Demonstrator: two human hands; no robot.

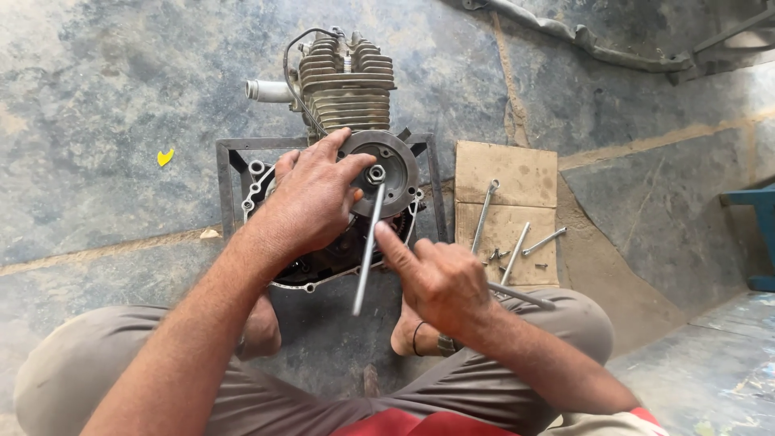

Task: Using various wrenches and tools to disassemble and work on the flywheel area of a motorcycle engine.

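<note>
A small grey engine [343, 81] with a finned cylinder lies on a metal frame [227, 173] on the stone floor. My left hand [311, 198] rests on the round flywheel [400, 161], fingers spread over its rim. My right hand [440, 278] grips a long T-handle socket wrench [368, 250]; its socket end sits on the nut at the flywheel's centre, and the index finger lies along the shaft. The crossbar sticks out to the right over my knee.
A piece of cardboard [504, 173] to the right carries long bolts [483, 216] and small screws. A blue stand [759, 234] is at the far right. Metal frame parts lie at the top right. My crossed legs fill the foreground.
</note>
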